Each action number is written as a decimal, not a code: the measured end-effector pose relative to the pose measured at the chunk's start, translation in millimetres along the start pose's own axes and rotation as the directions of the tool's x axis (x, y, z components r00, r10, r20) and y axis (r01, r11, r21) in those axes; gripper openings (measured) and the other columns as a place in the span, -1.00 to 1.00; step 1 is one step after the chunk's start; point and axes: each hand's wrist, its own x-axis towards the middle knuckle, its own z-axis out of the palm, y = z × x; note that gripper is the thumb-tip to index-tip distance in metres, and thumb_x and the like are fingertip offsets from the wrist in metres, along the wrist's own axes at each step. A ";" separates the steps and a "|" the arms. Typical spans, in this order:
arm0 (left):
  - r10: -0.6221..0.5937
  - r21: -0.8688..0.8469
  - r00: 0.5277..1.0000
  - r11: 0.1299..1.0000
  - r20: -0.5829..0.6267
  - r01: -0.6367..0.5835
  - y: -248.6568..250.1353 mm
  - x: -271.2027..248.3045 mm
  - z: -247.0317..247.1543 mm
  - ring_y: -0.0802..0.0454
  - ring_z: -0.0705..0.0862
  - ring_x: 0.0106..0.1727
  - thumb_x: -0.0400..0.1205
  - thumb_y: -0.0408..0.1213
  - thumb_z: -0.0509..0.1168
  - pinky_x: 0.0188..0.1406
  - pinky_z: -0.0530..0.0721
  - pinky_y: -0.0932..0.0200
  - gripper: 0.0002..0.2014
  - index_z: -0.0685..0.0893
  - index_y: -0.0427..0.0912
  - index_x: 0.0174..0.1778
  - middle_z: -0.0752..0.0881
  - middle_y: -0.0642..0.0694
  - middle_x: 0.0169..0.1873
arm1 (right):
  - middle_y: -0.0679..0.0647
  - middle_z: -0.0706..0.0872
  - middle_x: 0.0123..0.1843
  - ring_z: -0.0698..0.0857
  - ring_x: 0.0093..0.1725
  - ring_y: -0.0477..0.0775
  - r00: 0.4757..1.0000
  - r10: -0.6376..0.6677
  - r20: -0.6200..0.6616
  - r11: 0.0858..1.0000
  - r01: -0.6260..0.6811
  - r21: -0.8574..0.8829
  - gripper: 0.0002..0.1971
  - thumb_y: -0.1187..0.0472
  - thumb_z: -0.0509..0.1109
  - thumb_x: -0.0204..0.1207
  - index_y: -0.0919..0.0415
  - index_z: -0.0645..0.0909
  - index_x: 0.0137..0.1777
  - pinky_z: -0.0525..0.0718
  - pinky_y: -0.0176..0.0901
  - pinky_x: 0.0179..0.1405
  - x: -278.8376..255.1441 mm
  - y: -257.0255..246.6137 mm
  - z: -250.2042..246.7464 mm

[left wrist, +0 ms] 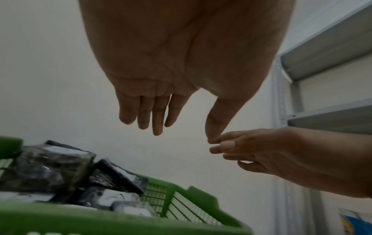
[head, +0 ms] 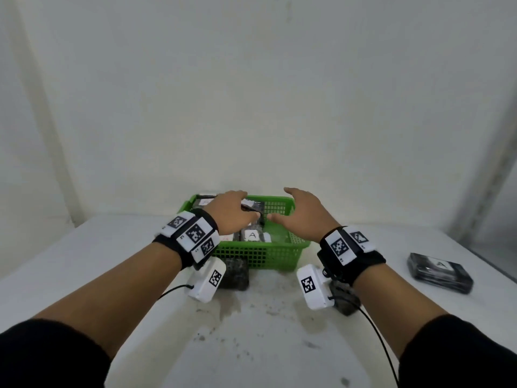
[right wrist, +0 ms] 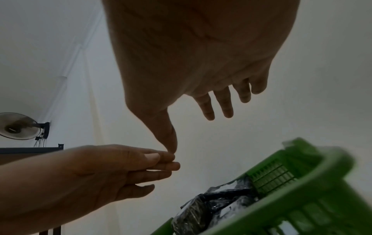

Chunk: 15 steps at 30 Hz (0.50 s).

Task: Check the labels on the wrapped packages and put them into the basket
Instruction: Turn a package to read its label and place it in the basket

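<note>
A green mesh basket (head: 279,257) stands on the white table near the wall. It holds several dark wrapped packages, and the front one shows a white label "A" (head: 253,236). My left hand (head: 237,211) hovers over the basket's left half with straight fingers and holds nothing. My right hand (head: 291,208) hovers over the right half, also empty, with its thumb close to the left thumb. The left wrist view shows the left hand (left wrist: 183,133) above tilted packages (left wrist: 50,171). Another labelled package (head: 440,273) lies on the table at the right.
Two dark packages lie in front of the basket, one (head: 235,273) under my left wrist and one (head: 345,302) under my right wrist. A metal shelf rack (left wrist: 322,47) stands to the right. A wall fan (right wrist: 18,125) hangs to the left.
</note>
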 end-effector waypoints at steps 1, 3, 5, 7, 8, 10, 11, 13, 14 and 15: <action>0.029 -0.016 1.000 0.999 0.008 -0.029 9.7 -7.1 4.0 -0.10 0.46 0.57 0.68 0.04 0.28 0.50 0.43 0.10 -0.33 0.30 -0.15 0.67 0.40 -0.10 0.62 | 0.09 0.37 0.77 0.26 0.77 0.18 1.000 0.004 -0.007 1.000 -0.004 -0.006 -0.09 -0.26 0.51 0.55 0.11 0.25 0.78 0.29 0.12 0.73 -8.9 5.0 -3.7; 0.075 -0.051 0.997 0.996 0.018 -0.074 28.8 -19.6 13.9 -0.06 0.56 0.46 0.69 -0.03 0.30 0.32 0.46 0.26 -0.45 0.44 -0.15 0.58 0.54 -0.06 0.50 | 0.11 0.41 0.74 0.29 0.75 0.19 1.000 0.005 -0.009 1.000 -0.005 -0.007 -0.16 -0.16 0.52 0.58 0.13 0.29 0.76 0.28 0.06 0.71 -26.2 16.7 -10.9; 0.117 -0.067 0.992 0.991 0.041 -0.114 44.7 -28.3 26.5 -0.03 0.62 0.40 0.65 0.05 0.30 0.33 0.52 0.23 -0.44 0.49 -0.16 0.52 0.59 -0.06 0.47 | 0.10 0.38 0.75 0.25 0.76 0.17 1.000 0.026 0.017 0.999 -0.026 -0.035 -0.18 -0.11 0.51 0.59 0.11 0.27 0.77 0.27 0.07 0.71 -42.5 32.2 -16.9; 0.140 -0.045 0.987 0.990 0.077 -0.137 59.6 -35.4 40.4 -0.08 0.53 0.49 0.64 0.10 0.28 0.45 0.50 0.11 -0.34 0.43 -0.23 0.57 0.52 -0.15 0.53 | 0.07 0.28 0.80 0.12 0.82 0.17 0.996 0.070 0.058 0.995 -0.066 -0.069 -0.16 -0.08 0.47 0.60 0.08 0.19 0.80 0.22 0.12 0.76 -54.6 49.5 -23.2; 0.153 -0.028 0.983 0.988 0.101 -0.151 68.3 -40.8 47.8 -0.12 0.50 0.51 0.67 0.05 0.28 0.45 0.47 0.11 -0.36 0.43 -0.28 0.57 0.51 -0.18 0.52 | 0.06 0.24 0.82 0.07 0.83 0.18 0.993 0.091 0.076 0.993 -0.085 -0.083 -0.17 -0.04 0.44 0.60 0.07 0.17 0.81 0.20 0.14 0.78 -60.8 58.3 -27.2; 0.167 0.014 0.973 0.985 0.158 -0.171 81.4 -46.3 68.0 -0.13 0.42 0.57 0.68 0.07 0.27 0.51 0.42 0.06 -0.32 0.34 -0.29 0.62 0.43 -0.21 0.58 | 0.06 0.20 0.83 0.02 0.84 0.20 0.984 0.131 0.120 0.987 -0.118 -0.110 -0.18 0.07 0.41 0.58 0.05 0.15 0.82 0.17 0.15 0.79 -71.5 76.3 -33.8; 0.165 0.018 0.971 0.985 0.175 -0.170 88.2 -48.9 77.2 -0.13 0.40 0.59 0.66 0.12 0.26 0.53 0.42 0.03 -0.27 0.29 -0.25 0.65 0.39 -0.19 0.60 | 0.05 0.19 0.84 0.01 0.84 0.20 0.977 0.153 0.146 0.983 -0.136 -0.121 -0.17 0.14 0.39 0.56 0.05 0.14 0.82 0.16 0.15 0.79 -76.9 85.2 -36.6; 0.197 0.012 0.961 0.979 0.193 -0.203 100.3 -50.2 94.0 -0.13 0.41 0.57 0.63 0.16 0.28 0.50 0.45 0.01 -0.24 0.29 -0.22 0.65 0.41 -0.17 0.58 | 0.05 0.16 0.84 -0.01 0.84 0.20 0.958 0.183 0.219 0.977 -0.154 -0.145 -0.15 0.25 0.36 0.53 0.04 0.13 0.82 0.16 0.15 0.79 -86.8 99.9 -42.3; 0.210 0.021 0.954 0.975 0.215 -0.219 106.4 -49.7 101.0 -0.13 0.41 0.57 0.63 0.16 0.29 0.49 0.45 0.01 -0.23 0.28 -0.24 0.64 0.41 -0.18 0.58 | 0.06 0.16 0.84 0.01 0.84 0.19 0.944 0.194 0.265 0.974 -0.154 -0.163 -0.14 0.30 0.36 0.53 0.05 0.13 0.82 0.16 0.12 0.78 -91.4 105.2 -45.3; 0.186 0.027 0.951 0.980 0.248 -0.199 112.8 -49.2 108.5 -0.15 0.40 0.57 0.62 0.15 0.30 0.49 0.46 0.01 -0.21 0.28 -0.28 0.64 0.41 -0.21 0.57 | 0.07 0.18 0.83 0.07 0.83 0.18 0.930 0.202 0.305 0.971 -0.151 -0.185 -0.15 0.33 0.38 0.54 0.06 0.14 0.82 0.20 0.05 0.75 -95.1 109.7 -47.6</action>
